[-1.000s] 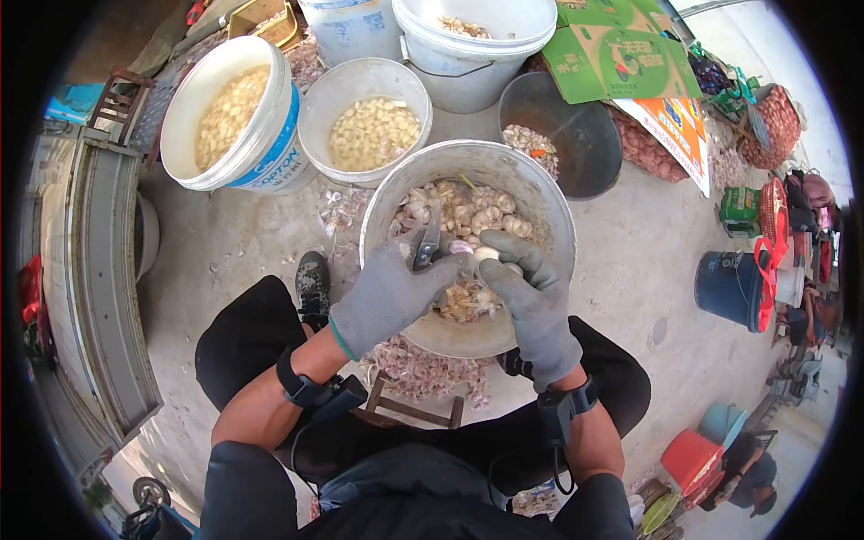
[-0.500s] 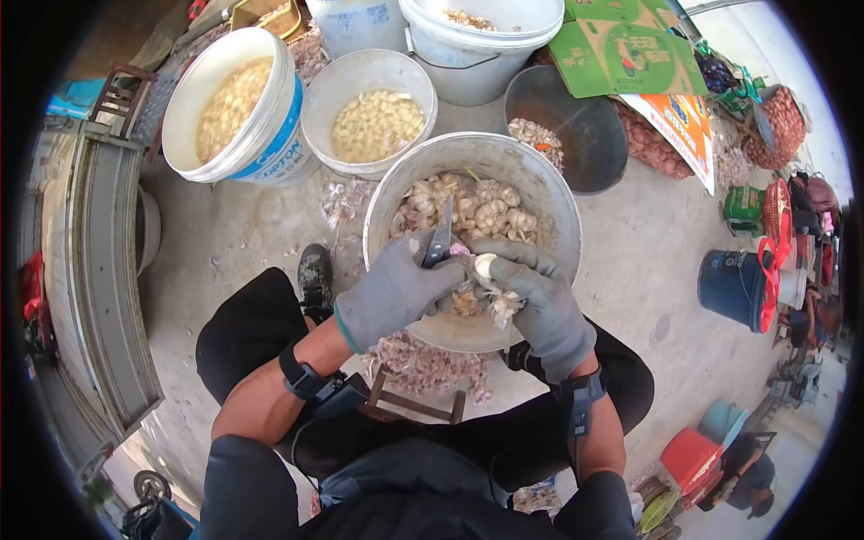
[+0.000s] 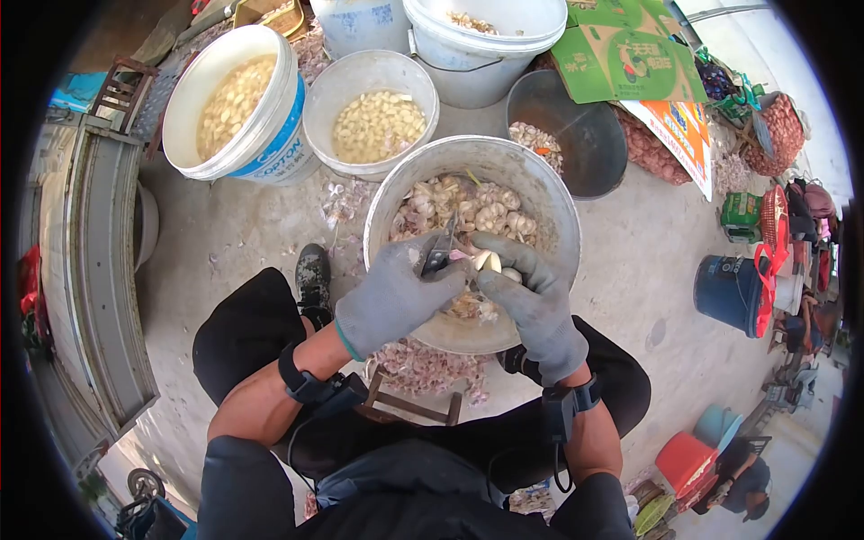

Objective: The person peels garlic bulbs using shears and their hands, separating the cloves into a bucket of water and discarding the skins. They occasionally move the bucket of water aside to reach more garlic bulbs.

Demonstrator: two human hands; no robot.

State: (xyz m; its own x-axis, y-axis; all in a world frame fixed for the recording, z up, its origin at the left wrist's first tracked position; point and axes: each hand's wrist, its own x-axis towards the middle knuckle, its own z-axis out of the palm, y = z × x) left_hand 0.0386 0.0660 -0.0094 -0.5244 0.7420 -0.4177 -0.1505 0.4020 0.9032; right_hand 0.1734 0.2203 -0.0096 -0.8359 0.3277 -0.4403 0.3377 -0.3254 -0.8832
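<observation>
My left hand (image 3: 396,292), in a grey knit glove, is closed round a small knife (image 3: 440,247) whose dark blade points up and away. My right hand (image 3: 531,292), gloved too, grips a garlic bulb (image 3: 488,262) with pale bare cloves showing; its fingers hide part of the bulb. Both hands meet over a large whitish bucket (image 3: 565,202) between my knees. Inside it lie many garlic bulbs (image 3: 490,209) and loose papery skin.
A bucket of peeled cloves in liquid (image 3: 286,99) and a smaller pail of cloves (image 3: 315,148) stand beyond. A dark tub (image 3: 598,148) is at right, near green cardboard (image 3: 621,58). Garlic skins (image 3: 427,369) lie under the bucket. Another person (image 3: 742,477) sits at far right.
The loose skin hanging below the bulb has dropped away, and more bare clove shows. My right fingers have closed in around the bulb. The knife has tipped slightly and sits lower.
</observation>
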